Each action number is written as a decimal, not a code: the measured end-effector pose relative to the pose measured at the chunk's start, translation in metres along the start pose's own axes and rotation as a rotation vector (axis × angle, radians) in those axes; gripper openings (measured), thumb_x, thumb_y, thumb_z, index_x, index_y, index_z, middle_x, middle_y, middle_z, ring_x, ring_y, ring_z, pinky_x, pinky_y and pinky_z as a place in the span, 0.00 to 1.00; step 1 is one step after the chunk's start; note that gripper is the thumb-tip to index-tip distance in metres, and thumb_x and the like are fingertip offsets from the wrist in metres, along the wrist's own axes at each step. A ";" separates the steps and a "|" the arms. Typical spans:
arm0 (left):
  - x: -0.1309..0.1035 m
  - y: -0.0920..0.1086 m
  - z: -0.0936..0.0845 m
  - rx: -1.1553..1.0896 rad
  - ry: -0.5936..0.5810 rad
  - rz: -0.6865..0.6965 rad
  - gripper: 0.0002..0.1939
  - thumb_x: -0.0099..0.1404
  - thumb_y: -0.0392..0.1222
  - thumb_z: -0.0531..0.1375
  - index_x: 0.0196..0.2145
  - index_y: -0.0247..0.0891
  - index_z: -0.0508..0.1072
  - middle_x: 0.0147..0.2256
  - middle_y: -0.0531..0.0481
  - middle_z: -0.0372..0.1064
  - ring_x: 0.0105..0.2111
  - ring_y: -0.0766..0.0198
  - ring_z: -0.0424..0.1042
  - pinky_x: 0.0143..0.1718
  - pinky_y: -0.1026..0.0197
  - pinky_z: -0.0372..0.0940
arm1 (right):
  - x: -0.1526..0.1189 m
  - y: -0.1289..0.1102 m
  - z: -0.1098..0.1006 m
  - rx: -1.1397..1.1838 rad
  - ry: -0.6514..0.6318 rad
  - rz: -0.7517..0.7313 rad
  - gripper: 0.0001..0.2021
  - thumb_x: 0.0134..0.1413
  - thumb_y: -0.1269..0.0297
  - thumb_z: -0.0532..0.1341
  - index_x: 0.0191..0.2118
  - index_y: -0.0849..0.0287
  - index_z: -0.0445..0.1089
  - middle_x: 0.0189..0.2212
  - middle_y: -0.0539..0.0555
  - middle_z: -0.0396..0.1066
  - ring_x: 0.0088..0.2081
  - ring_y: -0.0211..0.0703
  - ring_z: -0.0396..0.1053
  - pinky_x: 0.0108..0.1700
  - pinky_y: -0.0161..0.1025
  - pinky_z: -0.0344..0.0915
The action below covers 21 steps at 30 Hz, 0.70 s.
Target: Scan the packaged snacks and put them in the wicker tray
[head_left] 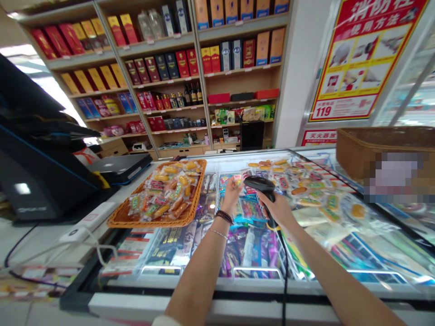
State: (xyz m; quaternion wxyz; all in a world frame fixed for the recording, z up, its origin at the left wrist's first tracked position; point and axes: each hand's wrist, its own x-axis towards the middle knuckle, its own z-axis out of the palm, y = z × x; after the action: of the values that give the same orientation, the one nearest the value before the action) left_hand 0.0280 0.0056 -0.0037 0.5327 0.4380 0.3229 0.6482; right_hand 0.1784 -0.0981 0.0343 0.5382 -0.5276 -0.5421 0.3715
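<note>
My right hand [279, 209] is wrapped around the grip of a black barcode scanner [260, 183], whose head points left. From its handle a black cable [284, 276] runs down toward me. Just left of the scanner head, my left hand [232, 192] pinches a small clear-wrapped snack [238, 179]; its exact kind is too small to make out. Dark beads and a thin bracelet circle the left wrist. Both hands are above a glass-topped freezer [200, 283] with colourful packets inside. To their left lies an orange wicker tray [117, 218] full of wrapped sausage-like snacks.
More wrapped snacks [301, 190] are spread on the right of the freezer top. A brown basket [353, 156] stands at far right. On the left are a black checkout machine [44, 167], a flat scale [120, 166] and white cables. Shelves of boxes [163, 68] fill the back.
</note>
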 end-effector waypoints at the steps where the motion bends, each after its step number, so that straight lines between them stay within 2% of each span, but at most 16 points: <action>1: 0.000 0.000 0.000 0.000 -0.012 0.009 0.25 0.50 0.36 0.74 0.45 0.41 0.72 0.41 0.48 0.75 0.45 0.59 0.73 0.51 0.55 0.66 | 0.000 0.001 0.000 0.007 0.001 -0.006 0.25 0.52 0.37 0.65 0.24 0.54 0.63 0.11 0.47 0.63 0.11 0.38 0.61 0.15 0.35 0.57; 12: -0.004 0.005 0.001 -0.019 -0.041 0.009 0.25 0.50 0.38 0.73 0.45 0.41 0.72 0.41 0.48 0.74 0.40 0.63 0.72 0.45 0.59 0.66 | -0.002 -0.001 0.000 0.004 0.005 -0.022 0.26 0.52 0.35 0.64 0.23 0.54 0.63 0.10 0.47 0.62 0.11 0.39 0.60 0.16 0.36 0.58; 17: -0.009 0.009 0.001 -0.042 -0.014 -0.027 0.33 0.50 0.40 0.74 0.52 0.45 0.69 0.43 0.50 0.73 0.37 0.65 0.72 0.42 0.59 0.67 | -0.002 -0.002 0.001 -0.008 0.019 -0.017 0.26 0.51 0.34 0.65 0.24 0.54 0.63 0.09 0.47 0.61 0.11 0.38 0.59 0.16 0.36 0.57; 21: -0.011 0.011 0.000 -0.060 0.010 -0.040 0.35 0.50 0.41 0.75 0.53 0.45 0.67 0.44 0.49 0.72 0.38 0.64 0.73 0.43 0.58 0.67 | -0.003 -0.002 0.002 0.004 0.029 -0.011 0.27 0.50 0.34 0.65 0.24 0.54 0.63 0.10 0.47 0.62 0.11 0.38 0.60 0.15 0.36 0.57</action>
State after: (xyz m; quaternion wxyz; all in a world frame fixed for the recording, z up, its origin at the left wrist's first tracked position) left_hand 0.0242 -0.0077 0.0040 0.5568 0.4120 0.3146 0.6490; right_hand 0.1762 -0.1011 0.0354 0.5492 -0.5287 -0.5365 0.3621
